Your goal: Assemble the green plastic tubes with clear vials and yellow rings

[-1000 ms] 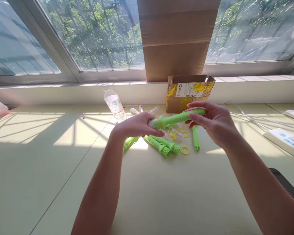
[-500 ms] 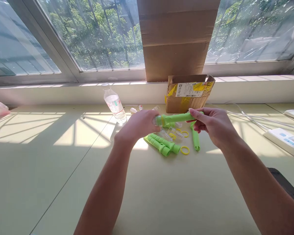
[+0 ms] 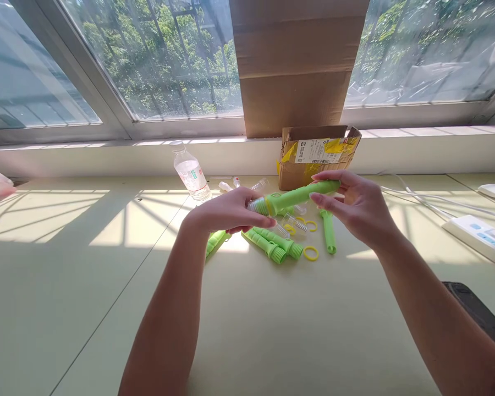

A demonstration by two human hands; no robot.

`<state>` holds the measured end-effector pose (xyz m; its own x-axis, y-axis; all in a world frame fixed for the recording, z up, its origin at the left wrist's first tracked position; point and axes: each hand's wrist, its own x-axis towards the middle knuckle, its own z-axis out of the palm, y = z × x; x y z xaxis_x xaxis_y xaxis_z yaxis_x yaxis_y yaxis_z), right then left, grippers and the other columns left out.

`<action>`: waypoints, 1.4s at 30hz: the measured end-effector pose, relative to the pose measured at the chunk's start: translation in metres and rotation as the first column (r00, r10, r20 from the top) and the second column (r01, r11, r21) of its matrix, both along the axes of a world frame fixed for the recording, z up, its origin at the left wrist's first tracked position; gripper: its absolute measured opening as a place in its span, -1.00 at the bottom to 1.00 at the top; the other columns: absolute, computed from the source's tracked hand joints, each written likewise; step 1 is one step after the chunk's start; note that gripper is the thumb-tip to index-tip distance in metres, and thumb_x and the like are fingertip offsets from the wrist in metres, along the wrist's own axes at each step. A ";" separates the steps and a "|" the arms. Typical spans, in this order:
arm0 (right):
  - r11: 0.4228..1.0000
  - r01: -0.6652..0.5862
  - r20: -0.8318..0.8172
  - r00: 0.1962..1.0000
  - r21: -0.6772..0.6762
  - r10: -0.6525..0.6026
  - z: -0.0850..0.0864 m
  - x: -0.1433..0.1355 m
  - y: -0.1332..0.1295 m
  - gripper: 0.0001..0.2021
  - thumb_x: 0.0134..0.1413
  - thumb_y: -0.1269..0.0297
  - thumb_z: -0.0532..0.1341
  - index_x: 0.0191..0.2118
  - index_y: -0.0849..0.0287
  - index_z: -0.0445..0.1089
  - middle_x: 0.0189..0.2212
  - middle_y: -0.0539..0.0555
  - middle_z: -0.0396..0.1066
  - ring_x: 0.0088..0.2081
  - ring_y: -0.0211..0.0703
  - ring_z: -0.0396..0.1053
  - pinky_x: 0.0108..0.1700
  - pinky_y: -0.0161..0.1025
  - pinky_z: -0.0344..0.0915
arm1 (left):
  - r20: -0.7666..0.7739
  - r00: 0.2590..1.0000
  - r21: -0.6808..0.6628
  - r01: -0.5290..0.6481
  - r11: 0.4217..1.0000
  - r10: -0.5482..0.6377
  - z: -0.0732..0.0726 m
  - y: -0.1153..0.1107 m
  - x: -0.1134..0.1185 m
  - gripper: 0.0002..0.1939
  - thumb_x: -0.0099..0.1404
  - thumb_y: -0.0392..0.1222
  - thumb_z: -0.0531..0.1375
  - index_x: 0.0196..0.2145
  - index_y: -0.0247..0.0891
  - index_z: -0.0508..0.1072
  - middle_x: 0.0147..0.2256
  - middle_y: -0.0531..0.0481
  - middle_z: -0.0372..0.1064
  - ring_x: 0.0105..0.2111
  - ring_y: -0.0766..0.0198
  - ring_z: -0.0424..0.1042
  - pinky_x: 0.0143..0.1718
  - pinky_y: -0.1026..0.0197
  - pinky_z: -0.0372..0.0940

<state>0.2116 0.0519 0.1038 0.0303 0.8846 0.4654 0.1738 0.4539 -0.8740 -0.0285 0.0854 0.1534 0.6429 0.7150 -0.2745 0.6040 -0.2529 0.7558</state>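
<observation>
Above the table, both hands hold one green plastic tube [image 3: 299, 196] with a clear threaded cap at its left end. My left hand [image 3: 226, 212] grips the capped end. My right hand [image 3: 355, 206] pinches the tube's right end with its fingertips. Under the hands lie more green threaded tubes [image 3: 274, 245], a thin green tube [image 3: 328, 232], yellow rings [image 3: 311, 253] and clear caps [image 3: 295, 223]. Another green tube [image 3: 215, 240] shows below my left wrist.
An open cardboard box [image 3: 317, 155] stands behind the parts by the window ledge. A water bottle [image 3: 191, 171] stands at the back left. A white power strip [image 3: 478, 234] with cables lies at the right, and a dark object [image 3: 474, 311] sits at the table's right edge.
The tube was lowered and gripped tight half a second ago; now it is raised and tilted again, with my right fingers loosened to a fingertip pinch and my left hand turned on the cap.
</observation>
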 end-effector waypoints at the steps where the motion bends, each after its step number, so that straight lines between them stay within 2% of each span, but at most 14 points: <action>1: 1.000 -0.022 -0.014 1.000 0.004 0.022 0.001 0.000 0.000 -0.67 -0.20 0.27 0.40 -0.19 0.04 0.47 -0.29 0.02 0.44 -0.32 -0.19 0.41 -0.37 -0.27 0.41 | 0.019 1.000 -0.037 0.021 0.999 -0.020 0.000 0.001 -0.002 -0.73 0.11 0.01 0.23 -0.42 -0.26 0.35 -0.73 0.19 0.06 -0.75 0.49 0.04 -0.73 0.38 -0.06; 7: 0.974 -0.225 -0.245 0.946 -0.018 0.214 0.004 0.002 -0.002 -0.77 -0.15 0.28 0.37 -0.26 0.05 0.48 -0.42 -0.04 0.40 -0.41 -0.26 0.37 -0.39 -0.25 0.41 | 0.148 0.985 -0.171 0.114 0.979 -0.089 -0.003 0.003 -0.004 -0.74 0.14 -0.05 0.24 -0.47 -0.27 0.29 -0.77 0.21 -0.01 -0.78 0.52 -0.05 -0.74 0.38 -0.14; 13: 0.908 -0.415 -0.383 0.849 -0.061 0.363 0.005 -0.004 -0.005 -0.77 -0.07 0.25 0.32 -0.21 0.00 0.45 -0.21 0.00 0.47 -0.10 -0.09 0.39 -0.10 -0.08 0.39 | 0.134 0.983 -0.204 0.153 0.967 -0.127 -0.009 0.002 0.007 -0.71 0.12 -0.01 0.25 -0.45 -0.27 0.29 -0.75 0.21 -0.01 -0.76 0.51 -0.04 -0.74 0.37 -0.15; 16: 0.880 -0.472 -0.511 0.769 -0.046 0.385 0.004 -0.005 -0.004 -0.89 -0.05 0.19 0.30 -0.32 0.01 0.45 -0.21 -0.03 0.48 -0.03 -0.07 0.36 0.03 0.00 0.31 | 0.090 0.986 -0.182 0.153 0.971 -0.139 -0.012 0.003 0.010 -0.69 0.10 0.04 0.25 -0.44 -0.26 0.30 -0.72 0.20 0.00 -0.74 0.49 -0.02 -0.73 0.36 -0.13; 17: 0.876 -0.481 -0.573 0.727 -0.033 0.378 0.003 -0.005 -0.004 -0.91 -0.02 0.16 0.28 -0.42 0.03 0.43 -0.27 -0.05 0.49 -0.05 -0.09 0.37 0.04 0.00 0.30 | 0.078 0.987 -0.173 0.153 0.973 -0.142 -0.013 0.004 0.011 -0.68 0.10 0.05 0.24 -0.44 -0.26 0.31 -0.72 0.19 0.01 -0.74 0.49 -0.01 -0.72 0.36 -0.12; 19: 0.872 -0.489 -0.700 0.625 -0.007 0.345 0.001 -0.004 -0.001 -0.71 0.02 0.13 0.24 -0.63 0.09 0.28 -0.49 -0.08 0.44 -0.21 -0.19 0.42 0.03 -0.06 0.31 | 0.051 0.987 -0.157 0.161 0.974 -0.155 -0.015 0.005 0.013 -0.67 0.09 0.07 0.24 -0.43 -0.26 0.32 -0.70 0.18 0.02 -0.72 0.48 0.00 -0.71 0.35 -0.10; 23: 0.878 -0.475 -0.850 0.483 -0.051 0.212 -0.007 -0.003 0.005 -0.48 -0.02 0.29 0.25 -0.74 0.16 -0.12 -0.82 -0.16 -0.04 -0.65 -0.39 0.19 -0.20 -0.23 0.38 | -0.037 0.989 -0.084 0.143 0.986 -0.147 -0.021 0.003 0.021 -0.67 0.07 0.09 0.22 -0.41 -0.24 0.35 -0.66 0.16 0.06 -0.68 0.43 0.07 -0.69 0.34 -0.03; 26: 0.905 -0.398 -0.890 0.453 -0.152 0.050 -0.013 -0.001 0.009 -0.47 -0.07 0.42 0.22 -0.69 0.17 -0.25 -0.82 -0.17 -0.18 -0.72 -0.42 0.04 -0.35 -0.27 0.36 | -0.079 0.993 0.140 0.096 0.985 -0.086 -0.030 0.001 0.033 -0.78 0.08 -0.01 0.19 -0.42 -0.22 0.36 -0.59 0.12 0.16 -0.61 0.39 0.17 -0.63 0.34 0.01; 29: 0.925 -0.286 -0.885 0.454 -0.251 -0.100 -0.018 0.005 0.014 -0.50 -0.05 0.43 0.16 -0.64 0.18 -0.31 -0.81 -0.17 -0.22 -0.74 -0.42 0.01 -0.40 -0.25 0.35 | -0.110 0.994 0.453 0.031 0.891 0.021 -0.040 -0.002 0.046 -0.88 0.02 -0.17 0.19 -0.45 -0.21 0.34 -0.53 0.09 0.22 -0.55 0.35 0.20 -0.59 0.32 -0.02; 31: 0.928 -0.242 -0.867 0.479 -0.283 -0.140 -0.020 0.010 0.017 -0.50 -0.06 0.42 0.15 -0.63 0.17 -0.31 -0.81 -0.18 -0.22 -0.75 -0.41 0.00 -0.42 -0.24 0.34 | -0.106 0.993 0.518 0.003 0.855 0.061 -0.044 -0.003 0.052 -0.90 0.00 -0.21 0.18 -0.46 -0.21 0.33 -0.54 0.08 0.23 -0.53 0.33 0.22 -0.57 0.31 -0.01; 33: 0.923 -0.260 -0.858 0.499 -0.282 -0.122 -0.021 0.013 0.018 -0.52 -0.07 0.41 0.17 -0.63 0.17 -0.28 -0.80 -0.19 -0.19 -0.74 -0.41 0.00 -0.42 -0.23 0.33 | -0.068 0.998 0.425 0.018 0.905 0.012 -0.045 -0.004 0.054 -0.91 0.01 -0.20 0.18 -0.48 -0.22 0.33 -0.54 0.08 0.23 -0.53 0.33 0.24 -0.57 0.31 0.03; 36: 0.915 -0.319 -0.874 0.481 -0.249 -0.070 -0.019 0.012 0.017 -0.59 -0.09 0.37 0.19 -0.64 0.15 -0.14 -0.76 -0.18 -0.06 -0.70 -0.41 0.08 -0.40 -0.24 0.32 | 0.001 0.997 0.065 0.077 0.995 -0.078 -0.042 -0.003 0.050 -0.82 0.06 -0.07 0.19 -0.49 -0.23 0.32 -0.65 0.13 0.15 -0.66 0.38 0.17 -0.64 0.32 0.03; 39: 0.917 -0.345 -0.900 0.434 -0.202 -0.035 -0.014 0.008 0.015 -0.71 -0.09 0.27 0.19 -0.61 0.13 0.04 -0.68 -0.13 0.11 -0.60 -0.36 0.22 -0.38 -0.24 0.30 | 0.113 0.987 -0.237 0.141 0.961 -0.117 -0.042 0.000 0.049 -0.66 0.06 0.05 0.22 -0.59 -0.26 0.24 -0.75 0.16 0.04 -0.75 0.45 0.04 -0.71 0.33 -0.04; 42: 0.921 -0.352 -0.910 0.414 -0.167 -0.007 -0.008 0.007 0.011 -0.77 -0.05 0.15 0.17 -0.57 0.10 0.16 -0.60 -0.07 0.23 -0.51 -0.27 0.28 -0.40 -0.21 0.29 | 0.234 0.969 -0.412 0.176 0.894 -0.082 -0.046 0.002 0.055 -0.65 0.06 0.09 0.23 -0.53 -0.27 0.30 -0.75 0.18 0.03 -0.78 0.48 -0.03 -0.77 0.34 -0.13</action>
